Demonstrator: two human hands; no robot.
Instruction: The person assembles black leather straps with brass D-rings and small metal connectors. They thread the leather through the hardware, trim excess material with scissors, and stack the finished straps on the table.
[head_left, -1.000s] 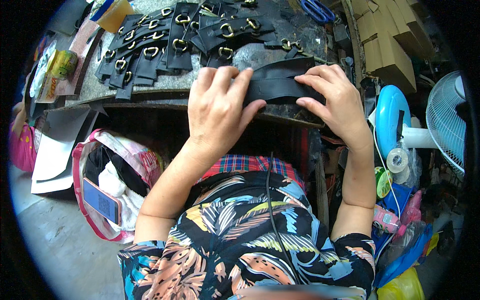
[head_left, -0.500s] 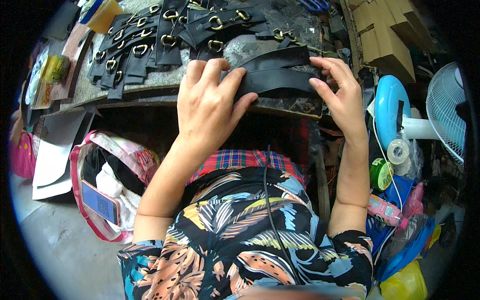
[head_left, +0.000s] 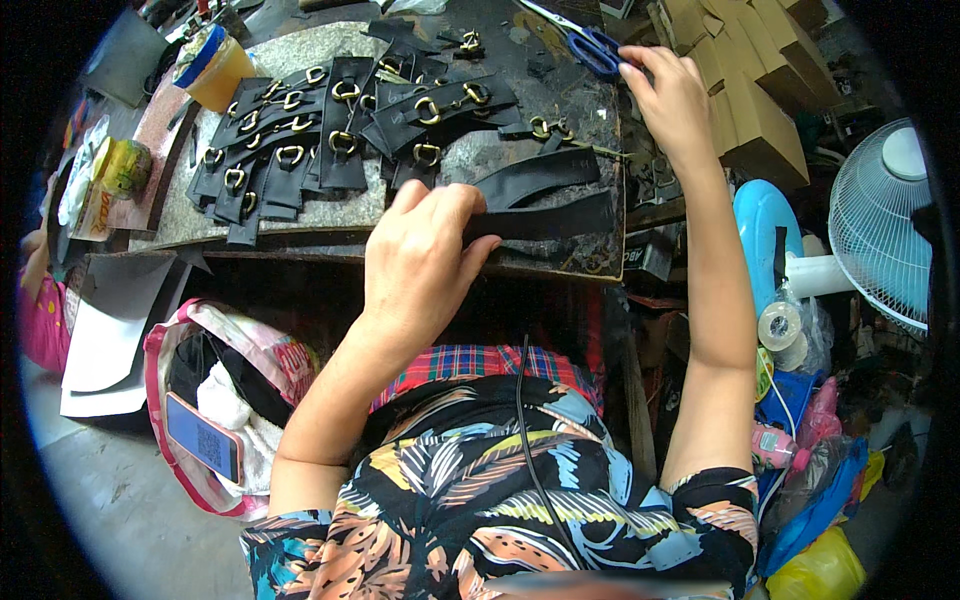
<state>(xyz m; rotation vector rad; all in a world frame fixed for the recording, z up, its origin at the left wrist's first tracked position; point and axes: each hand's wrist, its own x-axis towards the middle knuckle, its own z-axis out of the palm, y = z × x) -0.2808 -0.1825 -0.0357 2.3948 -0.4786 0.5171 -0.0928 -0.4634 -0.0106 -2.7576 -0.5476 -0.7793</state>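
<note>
Near the bench's front edge, my left hand (head_left: 418,268) is closed on the left end of a black leather strap (head_left: 548,217). The strap is folded, and its two layers spread apart toward the right. My right hand (head_left: 672,105) reaches out to the far right of the bench, thumb and fingers apart. Its fingertips are at the blue handles of a pair of scissors (head_left: 598,52); I cannot tell whether they touch. Several black straps with brass-coloured D-rings and clasps (head_left: 290,155) lie layered left of my left hand and beyond it.
A tub (head_left: 218,75) of yellowish stuff stands at the bench's far left. Cardboard boxes (head_left: 770,110) are stacked at the right, above a white fan (head_left: 880,220) and a blue round stool (head_left: 765,235). A bag holding a phone (head_left: 203,437) sits below left.
My right hand has left the strap and moved up and right to the scissors. My left hand has stayed on the strap. The view has shifted, showing more of the bench.
</note>
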